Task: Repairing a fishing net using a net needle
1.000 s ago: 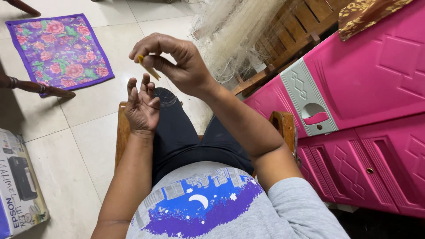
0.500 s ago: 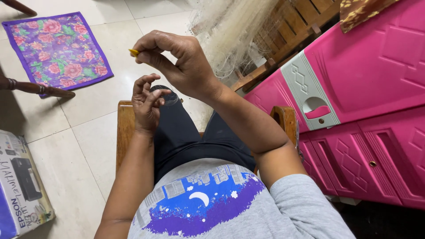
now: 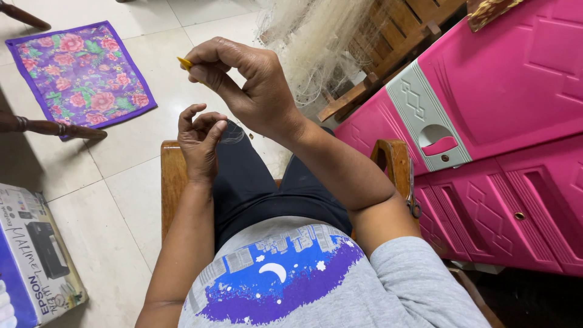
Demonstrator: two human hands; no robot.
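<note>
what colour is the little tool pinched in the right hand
Yellow-orange; only the tip of the small tool shows past the right hand, in the head view.

Head-worn view, steeply down, close over lap

cardboard box (image 3: 33,261) | near left, lying flat on the tiled floor (image 3: 121,200) | rectangular, white top with dark lettering, blue side panel | printed picture of a black printer on its top face | partly cut off by frame edge
</note>
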